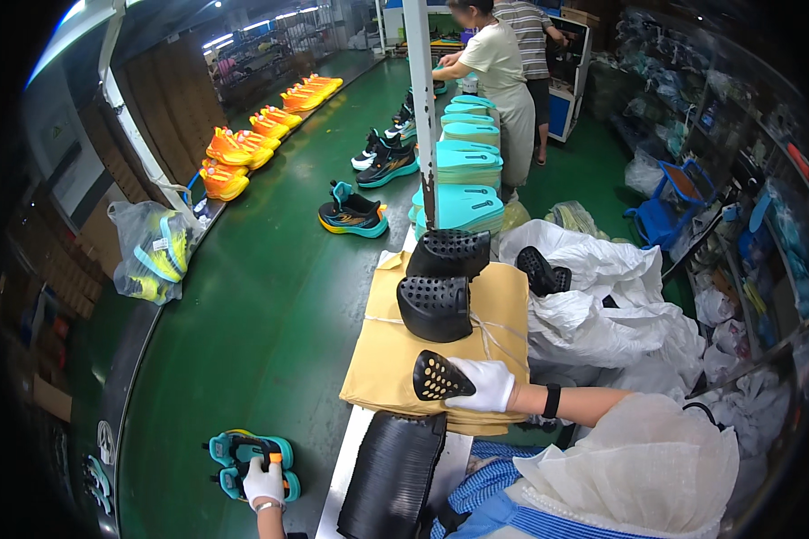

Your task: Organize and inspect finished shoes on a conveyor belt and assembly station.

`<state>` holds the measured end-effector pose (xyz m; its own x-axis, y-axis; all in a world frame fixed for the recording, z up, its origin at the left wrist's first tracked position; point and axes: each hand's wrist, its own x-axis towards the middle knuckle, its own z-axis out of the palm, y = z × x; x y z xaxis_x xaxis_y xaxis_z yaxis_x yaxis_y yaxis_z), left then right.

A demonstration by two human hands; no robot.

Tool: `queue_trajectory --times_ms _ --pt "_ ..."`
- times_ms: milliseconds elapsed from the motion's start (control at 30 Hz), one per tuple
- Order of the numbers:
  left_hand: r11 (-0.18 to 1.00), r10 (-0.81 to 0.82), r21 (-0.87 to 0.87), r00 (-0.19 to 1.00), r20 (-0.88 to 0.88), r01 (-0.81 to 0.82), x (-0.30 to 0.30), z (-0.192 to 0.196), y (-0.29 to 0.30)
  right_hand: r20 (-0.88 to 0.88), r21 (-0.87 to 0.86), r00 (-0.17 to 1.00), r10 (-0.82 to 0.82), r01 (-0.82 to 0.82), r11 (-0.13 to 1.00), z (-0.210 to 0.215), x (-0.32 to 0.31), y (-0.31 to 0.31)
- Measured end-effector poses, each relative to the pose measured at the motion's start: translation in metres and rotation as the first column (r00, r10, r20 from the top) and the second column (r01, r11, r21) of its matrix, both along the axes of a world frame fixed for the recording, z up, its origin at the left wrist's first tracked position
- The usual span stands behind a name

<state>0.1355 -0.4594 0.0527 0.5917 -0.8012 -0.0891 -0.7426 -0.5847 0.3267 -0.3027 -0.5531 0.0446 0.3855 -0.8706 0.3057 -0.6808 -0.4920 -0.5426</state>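
My left hand [263,482], in a white glove, is closed on a teal and black sports shoe of a pair [234,446] lying side by side on the green conveyor belt. Its fingers are by an orange tab on the shoe. In my gloved right hand [487,384] is a black perforated plastic shoe insert [440,375], held over a stack of yellow paper [386,368]. Two nested stacks of similar inserts [433,307] sit on that paper, just beyond the right hand. Nearer me lies a long ribbed black stack [391,476].
Dark sports shoes [354,214] stand farther up the belt, with orange shoes [243,153] along its left edge. Teal insoles [458,207] are piled beside a white post [422,108]. White sacking [602,305] lies at right. Two people [503,81] stand at the far end.
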Motion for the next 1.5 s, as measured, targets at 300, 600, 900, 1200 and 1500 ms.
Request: queue_trajectory --times_ms 300,600,900,1200,1500 --pt "0.998 -0.045 0.047 0.999 -0.004 0.046 -0.001 -0.001 -0.004 0.009 -0.032 1.0 -0.002 0.003 0.999 -0.001 -0.001 -0.002" --pt "0.997 -0.047 -0.059 0.992 -0.113 0.04 -0.012 0.004 0.008 -0.009 -0.007 1.0 0.008 -0.008 1.0 -0.002 0.0 0.001" --pt "0.997 -0.051 -0.062 0.995 -0.091 0.045 -0.002 -0.01 0.016 0.01 0.017 1.0 0.012 -0.012 1.0 0.0 0.0 0.001" --pt "0.997 0.001 -0.072 0.996 -0.084 -0.007 0.002 -0.001 0.02 -0.012 0.005 1.0 -0.013 0.013 1.0 -0.001 0.0 -0.003" --pt "1.0 0.017 -0.006 0.972 -0.235 -0.019 -0.007 0.003 0.014 -0.05 0.071 0.998 -0.033 0.036 0.997 0.006 0.002 0.009"
